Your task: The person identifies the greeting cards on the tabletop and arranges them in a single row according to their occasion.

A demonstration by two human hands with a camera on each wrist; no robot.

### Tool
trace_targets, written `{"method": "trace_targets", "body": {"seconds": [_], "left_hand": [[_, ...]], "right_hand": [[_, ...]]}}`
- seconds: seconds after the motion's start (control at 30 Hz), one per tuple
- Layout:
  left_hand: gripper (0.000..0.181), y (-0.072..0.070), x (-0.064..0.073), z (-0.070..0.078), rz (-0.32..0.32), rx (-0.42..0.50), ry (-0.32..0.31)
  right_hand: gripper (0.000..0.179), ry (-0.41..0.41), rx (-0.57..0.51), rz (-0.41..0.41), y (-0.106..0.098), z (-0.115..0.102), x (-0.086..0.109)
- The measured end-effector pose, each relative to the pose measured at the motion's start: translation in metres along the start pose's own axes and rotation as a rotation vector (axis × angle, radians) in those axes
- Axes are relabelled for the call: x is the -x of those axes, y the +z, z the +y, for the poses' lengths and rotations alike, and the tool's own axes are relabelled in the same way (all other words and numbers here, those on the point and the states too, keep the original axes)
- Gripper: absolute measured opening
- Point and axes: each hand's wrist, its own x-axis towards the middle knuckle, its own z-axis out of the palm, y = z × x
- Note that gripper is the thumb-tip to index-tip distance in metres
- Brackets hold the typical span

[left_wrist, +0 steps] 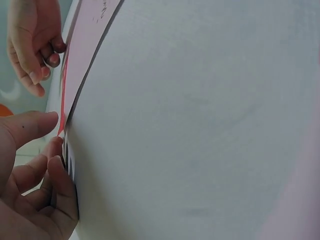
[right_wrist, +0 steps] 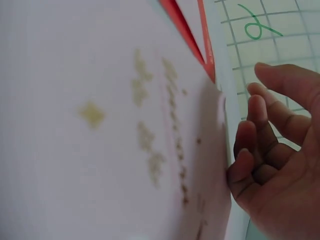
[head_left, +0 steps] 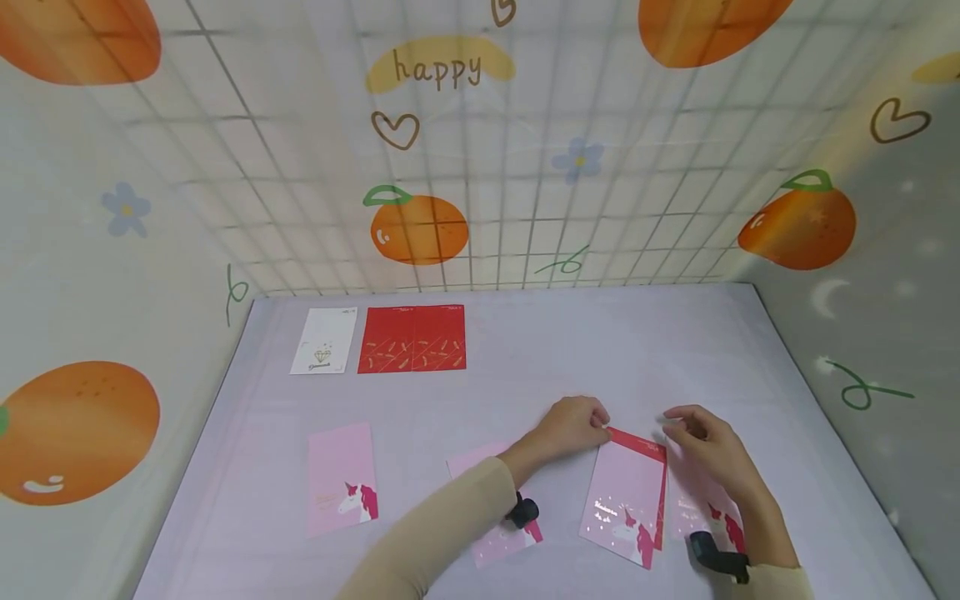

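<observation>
- Head view: the left hand (head_left: 573, 425) is pinching the upper left corner of a stacked pair, a pink unicorn card (head_left: 617, 492) lying over a red card (head_left: 637, 444) that is showing along the top and right edges.
- The right hand (head_left: 705, 442) is hovering over the right-hand unicorn card (head_left: 693, 500), near the pair's other upper corner, its fingers loosely bent and holding nothing.
- On the pale surface (head_left: 570, 350), another unicorn card (head_left: 341, 475) is lying at left, and a further one (head_left: 495, 554) is lying partly under the left forearm.
- Farther back, a white card (head_left: 325, 340) is lying beside two red cards (head_left: 412, 337) (gold-patterned, edges meeting).
- Left wrist view: thumb and forefinger are closing narrowly at the red corner; the right hand is curving loosely opposite.
- Right wrist view: blurred gold print is filling the foreground; the right hand's fingers are bending apart beside that card's edge (contact: cannot tell).
</observation>
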Motion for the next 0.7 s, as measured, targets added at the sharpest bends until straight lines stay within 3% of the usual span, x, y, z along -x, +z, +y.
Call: {"method": "trace_targets", "body": {"seconds": [0.2, 0.33, 0.53, 0.7], "left_hand": [[0.012, 0.0033, 0.0016, 0.0026, 0.008, -0.109, 0.028], [0.007, 0.0035, 0.0029, 0.0046, 0.022, -0.127, 0.050], [0.004, 0.0023, 0.0035, 0.0049, 0.028, -0.112, 0.037], [0.005, 0.0011, 0.0046, 0.0015, 0.041, -0.031, 0.025]], "right_hand": [[0.041, -0.002, -0.013, -0.001, 0.0003, 0.0015, 0.0005], [0.042, 0.006, -0.023, 0.002, 0.0013, 0.0027, 0.0003], [0.042, 0.001, -0.028, 0.005, 0.0024, 0.0041, 0.0002], [0.041, -0.012, -0.020, 0.011, 0.0017, 0.0033, -0.0005]]}}
